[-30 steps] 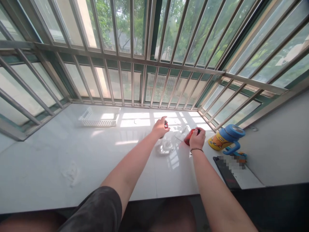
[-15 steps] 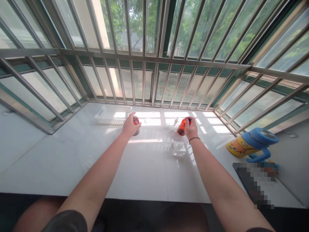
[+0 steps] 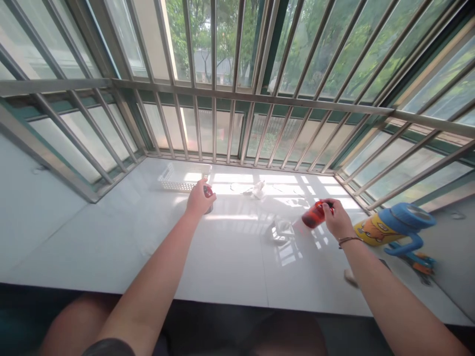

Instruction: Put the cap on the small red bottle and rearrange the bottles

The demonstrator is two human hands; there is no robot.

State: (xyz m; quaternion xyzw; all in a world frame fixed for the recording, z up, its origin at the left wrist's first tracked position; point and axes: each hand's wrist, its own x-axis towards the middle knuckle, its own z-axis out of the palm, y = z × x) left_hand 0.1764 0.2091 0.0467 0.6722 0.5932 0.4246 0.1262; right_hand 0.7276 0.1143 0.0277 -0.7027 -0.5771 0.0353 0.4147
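Orange bottle (image 3: 311, 216) in right hand (image 3: 337, 219), tilted, base leftward.

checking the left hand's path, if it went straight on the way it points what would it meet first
Most likely the white basket: the left hand, closed on a small red-topped thing, points up the counter toward the window, and the basket lies just beyond its knuckles. Depth is unclear.
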